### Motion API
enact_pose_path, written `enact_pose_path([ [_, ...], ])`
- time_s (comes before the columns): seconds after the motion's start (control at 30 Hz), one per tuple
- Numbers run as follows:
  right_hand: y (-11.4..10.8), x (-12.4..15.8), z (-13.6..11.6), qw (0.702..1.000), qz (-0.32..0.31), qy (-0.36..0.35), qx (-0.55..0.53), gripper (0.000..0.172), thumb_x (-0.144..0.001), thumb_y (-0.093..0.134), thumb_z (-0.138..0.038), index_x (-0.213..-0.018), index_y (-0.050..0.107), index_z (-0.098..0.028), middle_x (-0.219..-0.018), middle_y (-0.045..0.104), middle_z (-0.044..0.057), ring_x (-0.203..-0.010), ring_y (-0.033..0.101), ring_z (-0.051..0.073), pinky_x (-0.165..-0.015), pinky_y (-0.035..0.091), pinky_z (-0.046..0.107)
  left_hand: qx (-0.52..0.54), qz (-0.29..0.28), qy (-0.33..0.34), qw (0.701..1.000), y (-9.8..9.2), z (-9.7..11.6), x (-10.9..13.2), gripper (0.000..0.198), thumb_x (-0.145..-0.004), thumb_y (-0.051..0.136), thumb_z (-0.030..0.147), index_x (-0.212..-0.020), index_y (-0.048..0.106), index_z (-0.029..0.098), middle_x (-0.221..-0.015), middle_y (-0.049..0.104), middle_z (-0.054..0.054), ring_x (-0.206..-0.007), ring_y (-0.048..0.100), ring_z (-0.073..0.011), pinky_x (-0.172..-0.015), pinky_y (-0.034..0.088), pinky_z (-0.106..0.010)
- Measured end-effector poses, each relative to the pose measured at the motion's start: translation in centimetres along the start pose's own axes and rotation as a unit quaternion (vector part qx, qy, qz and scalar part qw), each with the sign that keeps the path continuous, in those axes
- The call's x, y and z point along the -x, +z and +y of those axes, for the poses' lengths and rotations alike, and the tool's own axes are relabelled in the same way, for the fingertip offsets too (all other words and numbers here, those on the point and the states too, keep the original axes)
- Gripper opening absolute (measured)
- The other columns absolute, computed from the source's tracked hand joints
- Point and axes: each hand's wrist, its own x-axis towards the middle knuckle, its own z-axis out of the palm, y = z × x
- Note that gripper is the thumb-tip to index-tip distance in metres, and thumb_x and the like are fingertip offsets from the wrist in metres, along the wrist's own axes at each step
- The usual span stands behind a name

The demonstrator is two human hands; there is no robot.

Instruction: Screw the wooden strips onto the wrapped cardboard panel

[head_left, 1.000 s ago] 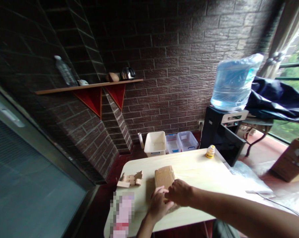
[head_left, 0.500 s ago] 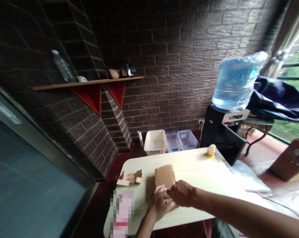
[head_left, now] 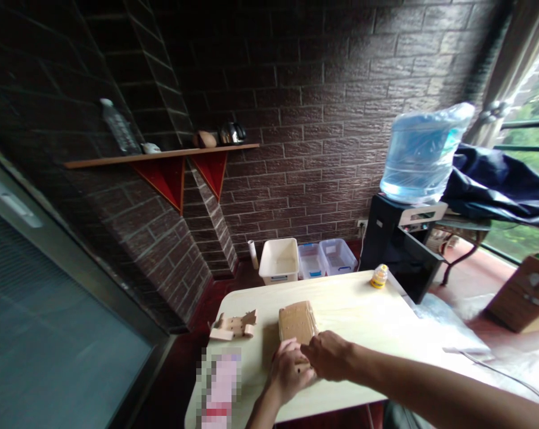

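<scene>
A small brown cardboard box [head_left: 296,320] lies on the light wooden table, just beyond my hands. My left hand [head_left: 286,370] is closed over a pale wooden piece with a dark hole [head_left: 300,369], mostly covered by the fingers, at the box's near end. Against the left fingers presses my right hand [head_left: 328,354], curled into a fist; whatever it grips is hidden. To the left stands a wooden assembly [head_left: 234,326] with several holes and rounded parts. A pink, blurred-out sheet [head_left: 222,384] lies nearer the table's left edge.
A small clear bottle with yellow [head_left: 379,276] stands at the far right of the table [head_left: 354,304]. Behind the table are a cream bin [head_left: 279,260] and two clear plastic bins [head_left: 338,256]. A water dispenser [head_left: 386,232] stands back right.
The whole view has shifted slightly, so things sit a little lower in the picture. Both hands keep nearly the same place and grip by the box.
</scene>
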Motion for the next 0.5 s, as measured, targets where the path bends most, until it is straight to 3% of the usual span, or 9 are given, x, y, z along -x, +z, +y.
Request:
enact_pose_path([
  [0.17, -1.4, 0.0, 0.5, 0.999, -0.023, -0.019, 0.010, 0.019, -0.085, 0.071, -0.022, -0.104, 0.068, -0.019, -0.084, 0.079, 0.008, -0.071, 0.074, 0.025, -0.049, 0.042, 0.031, -0.005, -0.025, -0.002, 1.000, -0.2, -0.1, -0.3, 0.012, -0.072, 0.072, 0.027, -0.083, 0.077, 0.027, -0.102, 0.078, -0.003, -0.123, 0.060, -0.0308, -0.116, 0.040, -0.048],
  [0.33, -0.5, -0.6, 0.8, 1.000, -0.009, -0.017, 0.019, 0.013, -0.090, 0.062, -0.020, -0.100, 0.070, -0.018, -0.083, 0.079, 0.008, -0.070, 0.074, 0.026, -0.049, 0.038, 0.032, -0.004, -0.025, -0.021, 0.999, 0.0, -0.5, -0.1, 0.017, -0.070, 0.072, 0.028, -0.087, 0.077, 0.028, -0.103, 0.077, -0.001, -0.128, 0.057, -0.0308, -0.114, 0.042, -0.046],
  [0.5, 0.1, -0.6, 0.4, 1.000, -0.013, 0.002, 0.011, 0.014, -0.087, 0.063, -0.020, -0.097, 0.071, -0.016, -0.079, 0.077, 0.010, -0.067, 0.073, 0.026, -0.047, 0.039, 0.033, -0.003, -0.026, -0.017, 1.000, 0.0, -0.3, -0.1, 0.010, -0.073, 0.071, 0.033, -0.080, 0.075, 0.027, -0.102, 0.077, -0.002, -0.127, 0.056, -0.0295, -0.115, 0.040, -0.044],
])
